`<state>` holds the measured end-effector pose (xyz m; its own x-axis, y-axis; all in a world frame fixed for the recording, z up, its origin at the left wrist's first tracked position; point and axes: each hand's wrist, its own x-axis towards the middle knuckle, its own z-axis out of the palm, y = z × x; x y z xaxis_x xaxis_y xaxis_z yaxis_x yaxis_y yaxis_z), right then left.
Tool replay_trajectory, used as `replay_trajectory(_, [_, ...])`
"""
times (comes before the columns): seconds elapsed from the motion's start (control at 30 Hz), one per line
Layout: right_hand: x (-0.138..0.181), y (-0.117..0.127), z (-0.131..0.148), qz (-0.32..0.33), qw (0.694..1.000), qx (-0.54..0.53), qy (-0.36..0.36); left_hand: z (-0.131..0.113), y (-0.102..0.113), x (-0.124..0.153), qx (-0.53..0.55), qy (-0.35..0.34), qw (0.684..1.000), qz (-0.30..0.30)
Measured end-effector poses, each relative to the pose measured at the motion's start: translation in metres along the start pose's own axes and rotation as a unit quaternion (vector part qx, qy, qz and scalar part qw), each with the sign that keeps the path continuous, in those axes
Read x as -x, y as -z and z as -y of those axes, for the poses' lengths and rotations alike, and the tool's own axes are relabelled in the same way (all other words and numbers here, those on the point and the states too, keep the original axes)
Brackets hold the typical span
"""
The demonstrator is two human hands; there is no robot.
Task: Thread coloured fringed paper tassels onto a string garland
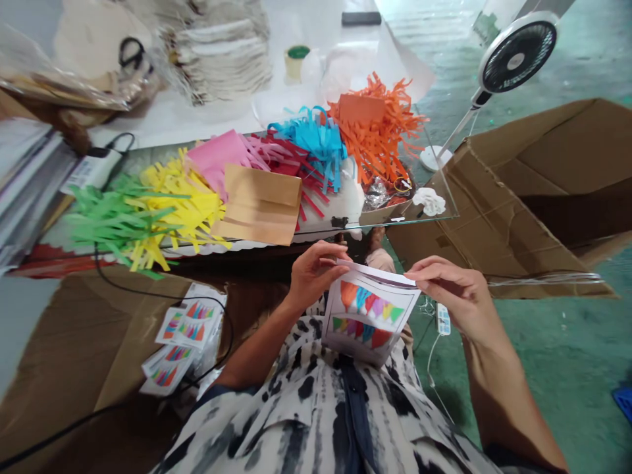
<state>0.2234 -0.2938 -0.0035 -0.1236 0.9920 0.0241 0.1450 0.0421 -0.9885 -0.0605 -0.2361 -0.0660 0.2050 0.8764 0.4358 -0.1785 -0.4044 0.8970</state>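
Fingers of your left hand [312, 273] and right hand [455, 289] pinched top corners of white rectangular tassel-printed paper packet [368, 315]; uneven pull risked tearing edge.

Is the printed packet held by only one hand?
No, the left hand and the right hand both hold the top edge of the printed packet.

From where I stand, the interior of the printed packet [370, 319] is hidden. Blue object [625, 399]: cut off at right, identity indeterminate. Paper stack [27, 178]: cut off at left.
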Motion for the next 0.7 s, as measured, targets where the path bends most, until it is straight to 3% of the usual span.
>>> replay_trajectory(0.17, [-0.0033,0.0022,0.0003,0.008,1.000,-0.016,-0.012,-0.0033,0.0043,-0.0042,-0.047,-0.014,0.998,0.031])
replay_trajectory(0.43, [-0.0050,0.0062,0.0055,0.042,0.998,-0.031,-0.034,-0.0063,0.0028,-0.0069,-0.009,0.047,0.999,0.013])
replay_trajectory(0.57, [-0.0002,0.0034,0.0035,0.016,0.997,-0.046,-0.062,-0.0061,-0.0003,-0.0018,0.002,0.077,0.997,-0.004])
replay_trajectory(0.7, [0.0011,0.0008,0.0033,0.006,0.998,-0.041,-0.045,-0.0069,-0.0039,0.0004,0.005,0.074,0.997,0.015])
